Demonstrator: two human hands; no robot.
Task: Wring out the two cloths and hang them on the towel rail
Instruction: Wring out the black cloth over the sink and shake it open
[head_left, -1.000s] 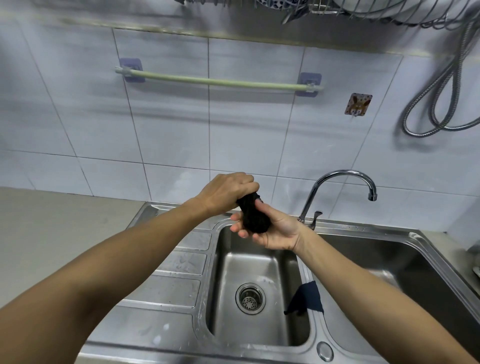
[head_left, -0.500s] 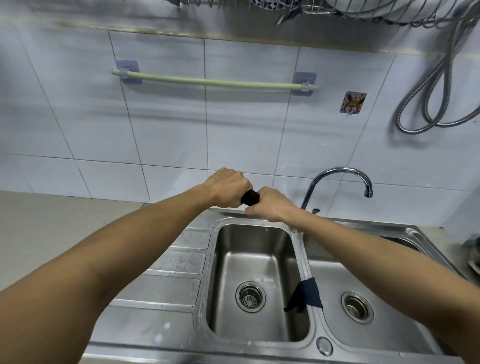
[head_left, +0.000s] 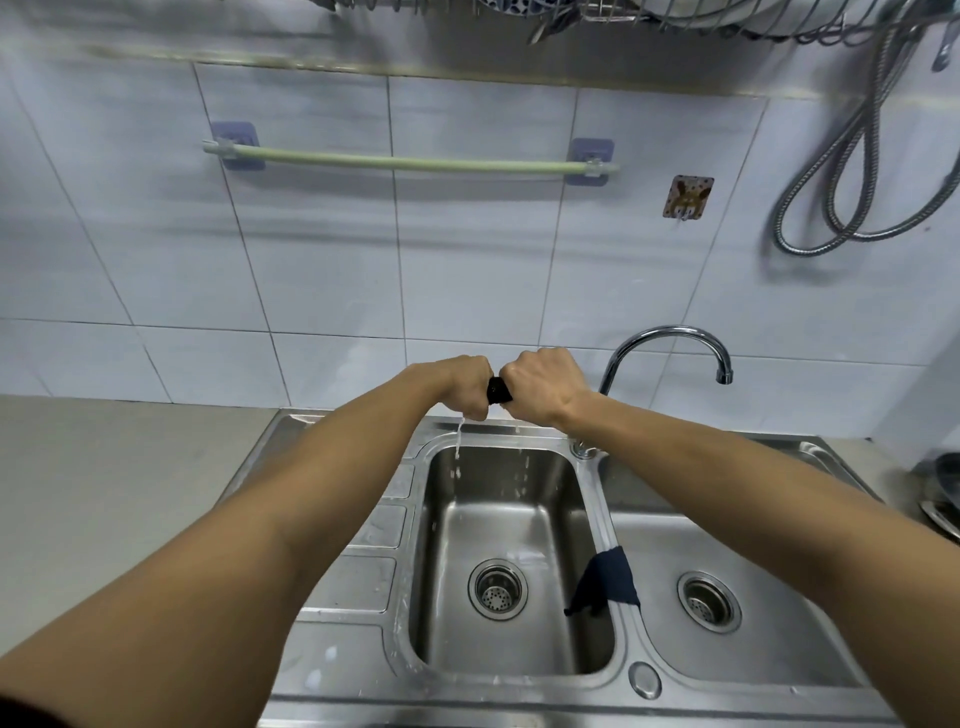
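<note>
Black cloth (head_left: 498, 390) btwn fisted hands (head_left: 506, 387), dripping

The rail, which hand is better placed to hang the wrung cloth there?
Left, probably. Both hands grip the cloth, but the left hand sits under the rail, while the right hand is nearer its right end.

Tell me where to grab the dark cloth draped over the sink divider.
Pinch the dark cloth at its fold on top of the divider, coming from above. It hangs down both sides, so lifting there frees both halves together.
</note>
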